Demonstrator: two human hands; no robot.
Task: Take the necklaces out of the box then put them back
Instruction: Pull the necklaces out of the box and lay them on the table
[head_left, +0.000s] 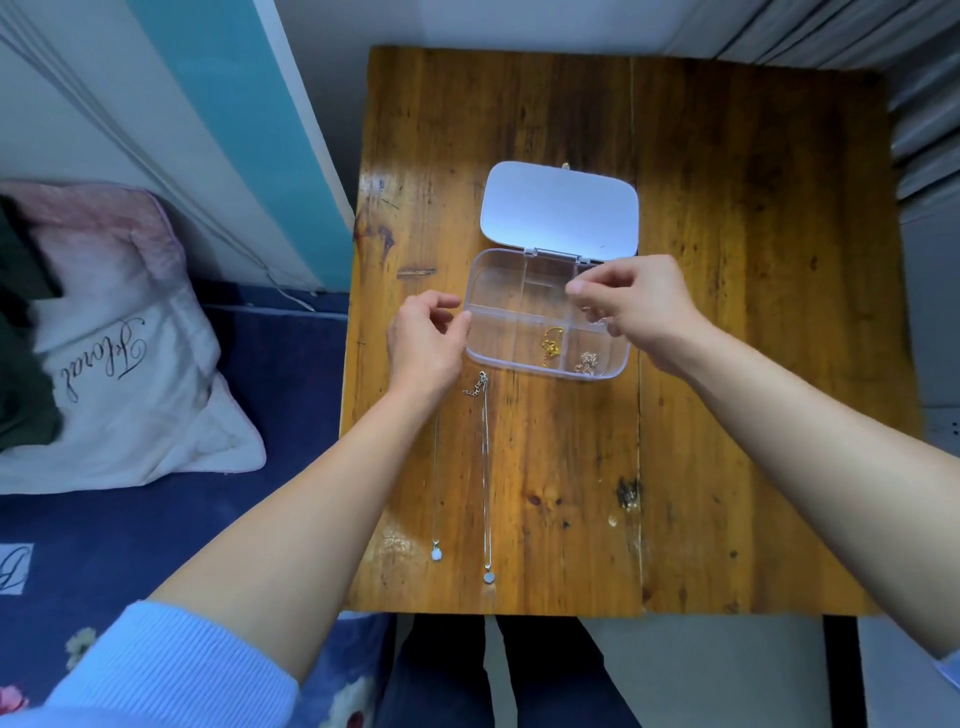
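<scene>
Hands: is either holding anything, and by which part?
Left hand touches the clear box's left edge. Right hand pinches above it; contents cannot be told.

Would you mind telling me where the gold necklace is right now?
The gold necklace sits in the clear box, in the near middle compartment, just left of the rose-coloured necklace.

A single head-worn wide-angle camera looks steeply down from above the person's bare forearms onto a small brown wooden table (727, 312), close below, with lens-curved edges showing bedding at left.
</scene>
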